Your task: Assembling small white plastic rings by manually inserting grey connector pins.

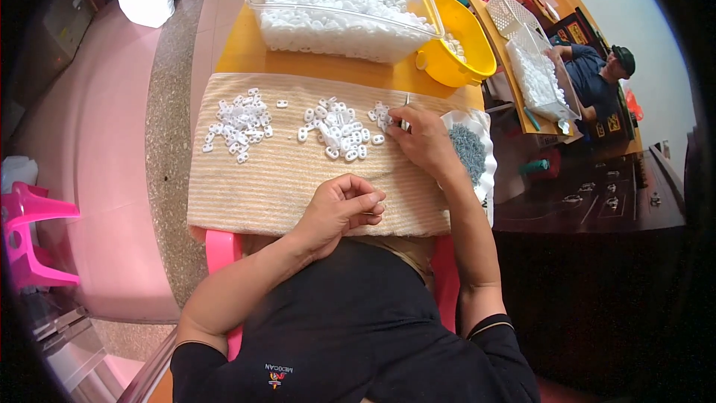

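Observation:
A beige striped towel (283, 172) covers the near part of a yellow table. Two loose heaps of small white plastic pieces lie on it, the left heap (240, 123) and the middle heap (337, 130). My right hand (421, 138) rests on the towel's right side, pinching a thin metal pin (406, 104) upright beside a few white pieces. My left hand (339, 205) lies near the towel's front edge, fingers curled around something small that I cannot make out.
A clear plastic bin (339, 4) full of white pieces stands at the back, next to a yellow bowl (455, 37). A white bag of grey metal parts (468, 151) lies at the right. Another person (597, 78) sits at far right. A pink stool (30, 235) stands left.

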